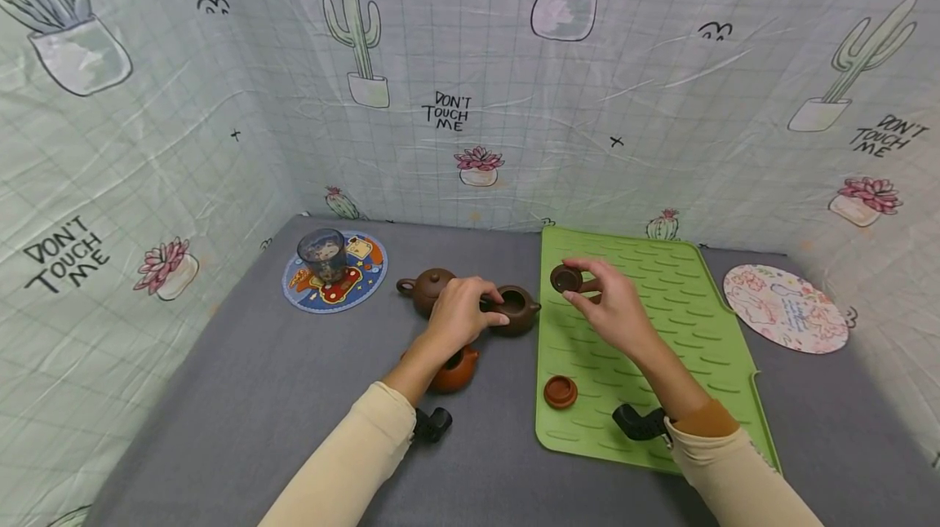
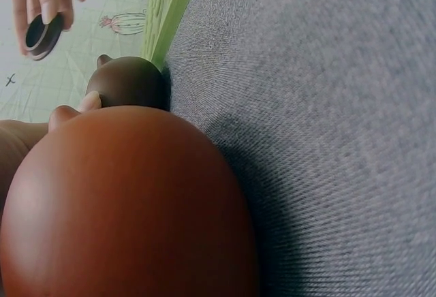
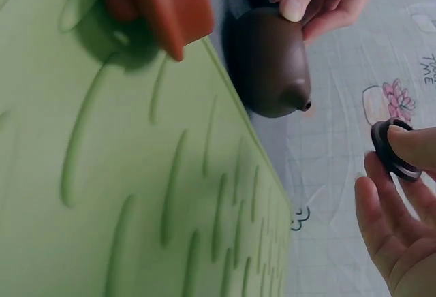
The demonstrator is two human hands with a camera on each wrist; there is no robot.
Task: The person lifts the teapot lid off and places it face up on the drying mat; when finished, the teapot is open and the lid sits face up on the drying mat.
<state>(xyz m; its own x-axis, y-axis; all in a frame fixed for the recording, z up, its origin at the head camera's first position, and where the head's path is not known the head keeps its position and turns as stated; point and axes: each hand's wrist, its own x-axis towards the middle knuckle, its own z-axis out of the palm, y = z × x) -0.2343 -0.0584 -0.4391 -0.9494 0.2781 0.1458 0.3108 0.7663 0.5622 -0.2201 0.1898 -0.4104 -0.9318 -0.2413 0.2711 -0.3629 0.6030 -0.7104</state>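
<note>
Right hand [image 1: 613, 311]: a dark brown lid [image 1: 566, 278] is pinched above the green mat [image 1: 661, 331]; the open dark teapot [image 1: 516, 309] is gripped by the left hand [image 1: 458, 315].

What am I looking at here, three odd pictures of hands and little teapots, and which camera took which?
No machine here: a person works with two bare hands. The wide picture comes from a head camera looking down; the other two come from cameras on each wrist. The left hand holds the open dark brown teapot on the grey table. The right hand pinches the dark brown lid in its fingers above the green mat. An orange lid lies on the mat. An orange teapot and another brown teapot sit nearby, a glass on a coaster.
</note>
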